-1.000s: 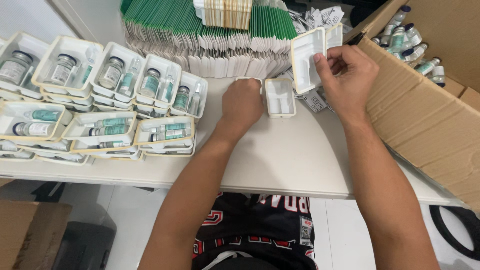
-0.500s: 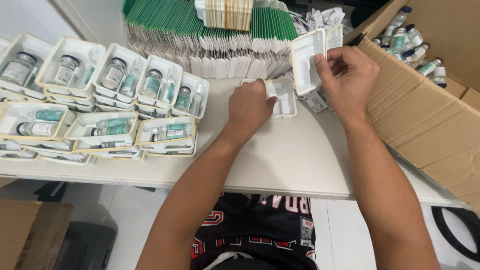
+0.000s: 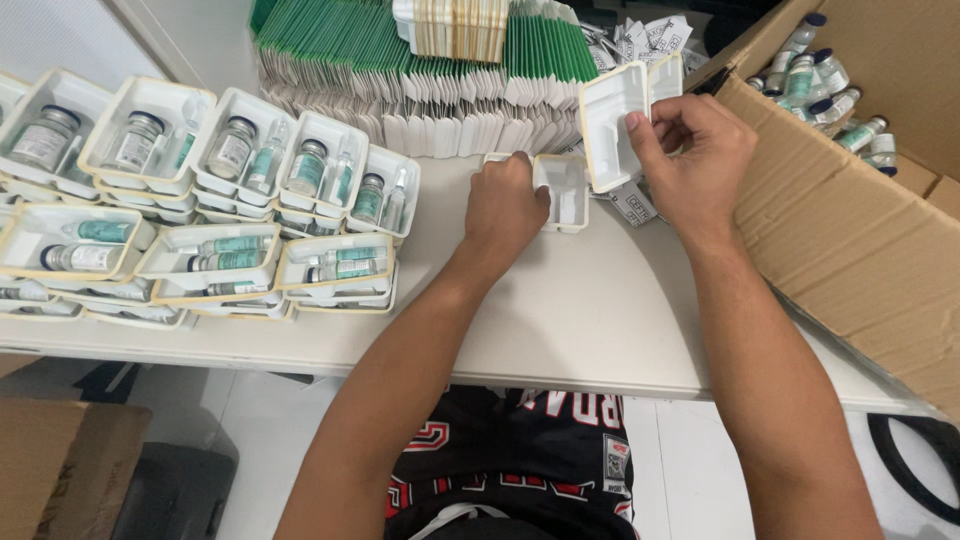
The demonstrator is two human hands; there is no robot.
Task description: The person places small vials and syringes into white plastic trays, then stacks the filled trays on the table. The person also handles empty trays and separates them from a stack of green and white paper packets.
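Observation:
My left hand (image 3: 505, 205) rests knuckles-up on the white table (image 3: 590, 310), its fingers curled against an empty white plastic tray (image 3: 565, 190) lying flat there. Whether it grips the tray I cannot tell for sure; it touches its left side. My right hand (image 3: 690, 160) holds a small stack of empty white trays (image 3: 618, 120) upright above the table, thumb on the front face.
Rows of filled trays with glass vials (image 3: 235, 165) cover the table's left side. Green-and-white flat packs (image 3: 420, 70) line the back. An open cardboard box (image 3: 850, 230) with loose vials (image 3: 815, 85) stands on the right. Folded paper leaflets (image 3: 640, 40) lie behind.
My left hand has slid right and slightly back, against the flat tray. My right hand with its upright trays has stayed nearly still.

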